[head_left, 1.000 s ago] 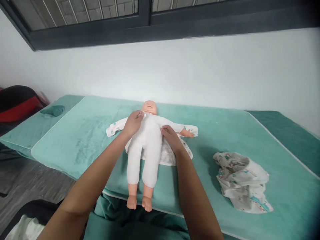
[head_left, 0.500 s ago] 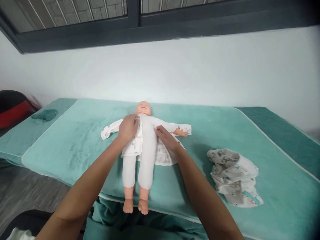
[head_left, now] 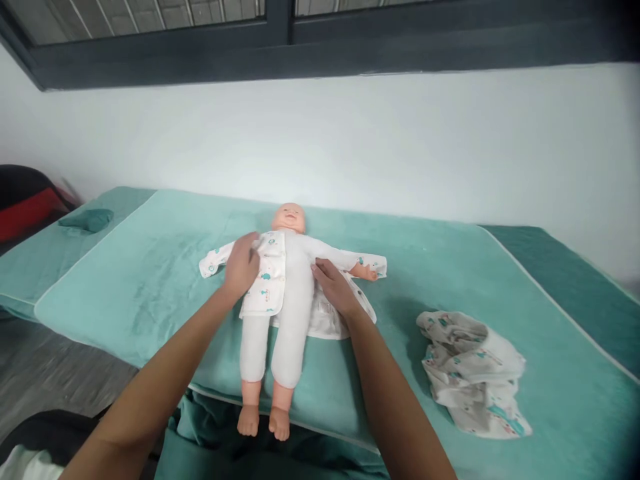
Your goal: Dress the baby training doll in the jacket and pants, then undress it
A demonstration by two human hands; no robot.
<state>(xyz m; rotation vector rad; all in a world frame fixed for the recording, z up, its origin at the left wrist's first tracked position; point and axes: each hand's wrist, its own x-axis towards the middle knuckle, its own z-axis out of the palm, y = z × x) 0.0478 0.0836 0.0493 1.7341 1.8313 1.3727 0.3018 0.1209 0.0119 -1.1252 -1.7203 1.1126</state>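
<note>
A baby doll (head_left: 295,293) with a white cloth body lies face up, its bare feet at the near edge of the bed. A white printed baby shirt (head_left: 267,287) is on both its arms. The shirt's left-side panel lies flat over the chest, while the other panel is spread open on the bed at right. My left hand (head_left: 243,265) is open beside that left panel, fingers slightly apart and touching its outer side. Against the doll's right-hand flank in view rests my right hand (head_left: 334,283), fingers extended over the spread panel, with nothing visible in it.
A crumpled white printed garment (head_left: 473,373) lies on the green bed cover (head_left: 400,387) at right. Behind the bed is a white wall (head_left: 320,147) below a dark window frame (head_left: 200,57). A black and red object (head_left: 30,210) stands at far left.
My left hand has moved left from the shirt's front edge near the neck, uncovering the flat panel. My right hand stays by the doll's side. The view has shifted slightly.
</note>
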